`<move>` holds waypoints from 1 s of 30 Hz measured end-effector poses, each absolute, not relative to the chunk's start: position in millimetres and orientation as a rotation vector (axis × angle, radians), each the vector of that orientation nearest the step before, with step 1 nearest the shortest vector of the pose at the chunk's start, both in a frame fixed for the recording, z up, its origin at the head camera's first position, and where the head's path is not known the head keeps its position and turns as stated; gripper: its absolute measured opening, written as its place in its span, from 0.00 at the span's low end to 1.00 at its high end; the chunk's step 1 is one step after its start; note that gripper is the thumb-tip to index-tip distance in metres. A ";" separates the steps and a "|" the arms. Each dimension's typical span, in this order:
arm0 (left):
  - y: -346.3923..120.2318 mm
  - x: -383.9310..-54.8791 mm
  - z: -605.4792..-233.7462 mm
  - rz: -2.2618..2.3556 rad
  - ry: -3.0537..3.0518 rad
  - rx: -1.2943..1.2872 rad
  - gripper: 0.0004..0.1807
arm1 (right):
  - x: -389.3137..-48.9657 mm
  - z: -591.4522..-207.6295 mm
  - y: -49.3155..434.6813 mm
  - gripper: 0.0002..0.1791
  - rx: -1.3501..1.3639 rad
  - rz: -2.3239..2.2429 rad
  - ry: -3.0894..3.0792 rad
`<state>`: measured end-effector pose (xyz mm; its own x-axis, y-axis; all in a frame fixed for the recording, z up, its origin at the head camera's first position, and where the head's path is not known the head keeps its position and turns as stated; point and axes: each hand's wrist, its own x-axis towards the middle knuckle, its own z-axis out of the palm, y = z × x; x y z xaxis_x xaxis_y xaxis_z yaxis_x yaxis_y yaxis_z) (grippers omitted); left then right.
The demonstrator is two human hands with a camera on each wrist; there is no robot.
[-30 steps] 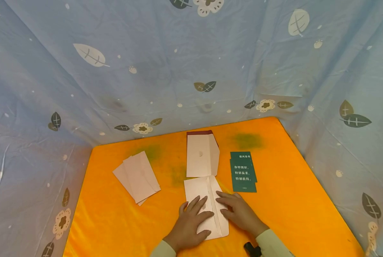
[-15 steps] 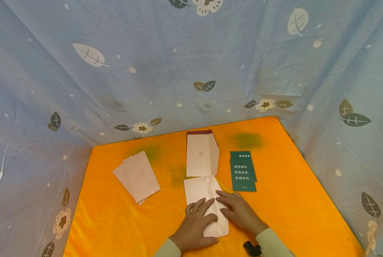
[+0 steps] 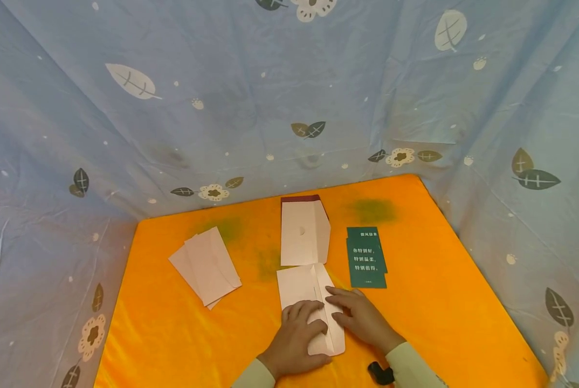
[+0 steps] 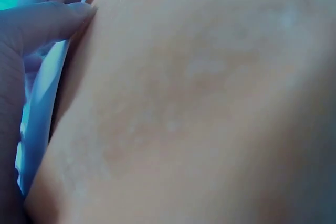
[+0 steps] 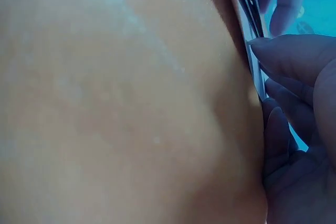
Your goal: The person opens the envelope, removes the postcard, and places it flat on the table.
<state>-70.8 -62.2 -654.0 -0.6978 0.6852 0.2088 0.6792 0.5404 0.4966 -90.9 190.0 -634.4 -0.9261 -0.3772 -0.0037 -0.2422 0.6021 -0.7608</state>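
Observation:
A pale pink envelope (image 3: pixel 294 281) lies before me in the head view, its flap spread out to the right. My left hand (image 3: pixel 295 340) rests over its lower half, fingers bent, with the fingertips close to the envelope's opening by the flap fold. From the right, my right hand (image 3: pixel 364 319) lays its extended fingers on the flap. In the left wrist view, the thumb (image 4: pixel 58 19) touches down beside the white edge of the paper. The thumb (image 5: pixel 286 51) in the right wrist view meets the paper's edge. The left palm hides much of the envelope's lower left.
Beyond it lies another pink envelope (image 3: pixel 296 245), flap out, over a dark red piece (image 3: pixel 299 199). Overlapping green cards (image 3: pixel 367 261) with white writing sit to the right. Several pink envelopes (image 3: pixel 212 267) overlap at left. Patterned blue cloth (image 3: pixel 250 108) walls the orange table (image 3: pixel 168 345).
My left hand has slid a little to the right and down over the envelope, and its fingers have bent more. The right hand has stayed on the flap.

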 end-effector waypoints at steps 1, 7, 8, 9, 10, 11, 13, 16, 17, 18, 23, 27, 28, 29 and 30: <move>-62.4 -70.7 -654.4 0.902 2.753 1.230 0.25 | -91.1 -634.5 190.2 0.21 -0.517 -1.231 2.659; -63.5 -71.0 -657.6 1.012 2.793 1.306 0.24 | -91.6 -633.4 191.0 0.21 -0.518 -1.237 2.651; -63.4 -71.0 -658.0 1.018 2.797 1.310 0.24 | -91.6 -633.0 191.0 0.21 -0.516 -1.236 2.649; -63.3 -70.9 -658.2 1.025 2.792 1.306 0.24 | -91.7 -632.8 191.1 0.21 -0.514 -1.232 2.649; -63.1 -70.8 -658.3 1.029 2.791 1.304 0.24 | -91.8 -632.6 191.1 0.21 -0.513 -1.230 2.648; -62.9 -70.6 -658.5 1.031 2.791 1.302 0.23 | -91.9 -632.3 191.1 0.21 -0.512 -1.228 2.646; -62.4 -70.3 -658.8 1.032 2.794 1.301 0.22 | -92.2 -631.9 191.0 0.21 -0.508 -1.222 2.642; -62.3 -69.8 -659.5 1.033 2.791 1.292 0.20 | -92.7 -632.0 191.0 0.21 -0.509 -1.217 2.639; -62.4 -69.6 -659.7 1.032 2.790 1.287 0.19 | -92.9 -631.9 191.0 0.21 -0.509 -1.214 2.639; -62.6 -69.4 -659.8 1.033 2.790 1.282 0.19 | -93.0 -631.9 191.0 0.21 -0.509 -1.213 2.640; -62.9 -68.6 -661.5 1.058 2.799 1.298 0.20 | -93.0 -631.7 191.6 0.21 -0.515 -1.211 2.643; -63.0 -69.0 -662.9 1.092 2.822 1.342 0.20 | -92.7 -633.6 192.5 0.21 -0.542 -1.208 2.647; -63.1 -69.1 -663.1 1.095 2.825 1.348 0.20 | -92.6 -634.3 192.8 0.21 -0.554 -1.203 2.654; -63.2 -69.1 -663.2 1.100 2.825 1.352 0.20 | -92.4 -634.9 193.1 0.22 -0.568 -1.196 2.663; -63.3 -69.2 -663.3 1.102 2.826 1.353 0.20 | -92.1 -635.5 193.4 0.22 -0.583 -1.185 2.675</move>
